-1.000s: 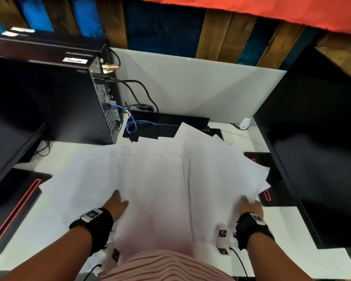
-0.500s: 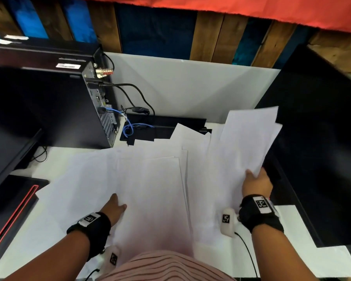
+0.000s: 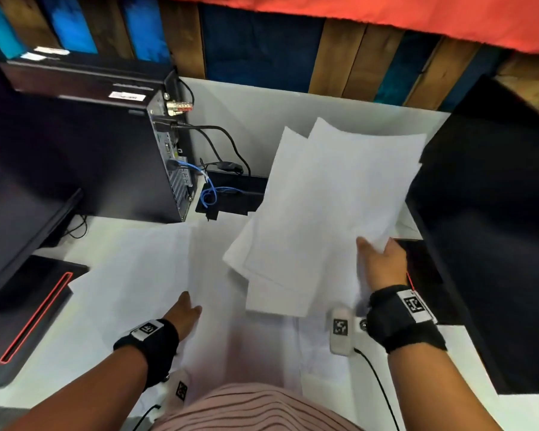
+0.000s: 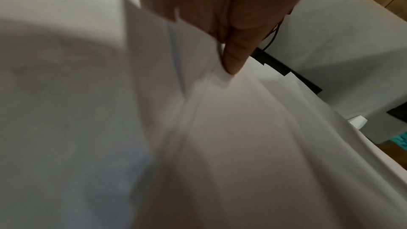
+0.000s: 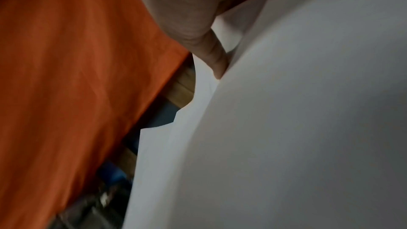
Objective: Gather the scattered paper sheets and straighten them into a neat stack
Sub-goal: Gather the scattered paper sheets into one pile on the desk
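White paper sheaf [image 3: 330,209], pinched by right hand [image 3: 381,262], fans up-left — flat sheets [image 3: 143,275] lie left, under left hand [image 3: 182,312], grip unclear.

Both forearms bare, no sleeves. Left wrist: black fabric band [image 3: 150,343], white tag with black square code marker on top. Right wrist: wider black fabric band [image 3: 406,321], same kind of white coded tag. White camera pod [image 3: 341,331] fixed to inner side of right band, code marker on face, metal screw beside it, thin black cable [image 3: 377,387] trailing back. Similar white coded pod [image 3: 181,388] under left wrist, black cable too. Torso: pink shirt [image 3: 252,409], dark thin stripes.
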A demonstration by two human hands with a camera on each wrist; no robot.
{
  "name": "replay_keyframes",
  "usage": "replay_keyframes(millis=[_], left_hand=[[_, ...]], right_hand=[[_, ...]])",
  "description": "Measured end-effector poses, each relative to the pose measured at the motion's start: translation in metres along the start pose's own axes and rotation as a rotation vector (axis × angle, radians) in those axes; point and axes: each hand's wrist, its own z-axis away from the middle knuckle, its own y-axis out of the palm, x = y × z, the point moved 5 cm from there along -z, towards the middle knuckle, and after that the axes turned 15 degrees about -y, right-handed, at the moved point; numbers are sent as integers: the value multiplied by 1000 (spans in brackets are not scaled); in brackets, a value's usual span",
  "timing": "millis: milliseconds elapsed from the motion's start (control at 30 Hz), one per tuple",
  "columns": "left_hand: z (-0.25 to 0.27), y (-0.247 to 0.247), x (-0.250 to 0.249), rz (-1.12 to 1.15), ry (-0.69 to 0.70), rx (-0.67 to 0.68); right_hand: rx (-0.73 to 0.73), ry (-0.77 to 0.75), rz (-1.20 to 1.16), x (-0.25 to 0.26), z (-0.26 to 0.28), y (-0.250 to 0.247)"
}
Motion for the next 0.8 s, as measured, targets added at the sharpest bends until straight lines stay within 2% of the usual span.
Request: replay_keyframes(millis=[133,233,300,433,533,700,733,767,800], left_hand=[[0,3,-3,49,17,29],[3,4,-4,76,-2,27],[3,7,-3,88,-7,83],[-1,8,-2,68,9,55],[-1,10,-4,22,17,16],[-9,7,1,-47,55,-11],[-10,5,3,-61,52,-25],[-11,4,4,-65,46,-37],[-11,4,5,-61,44,-42]], right_hand=[[247,165,185,-67,36,45],[519,195,326,-91,58,68],[649,209,357,-98,69,77],[642,256,372,-106,83,89],[808,202,457,-105,97,109],[871,243,509,-109,101,117],[871,236,477,-111,98,115],[810,232,454,-112,93,109],[685,229,455,-111,84,99]])
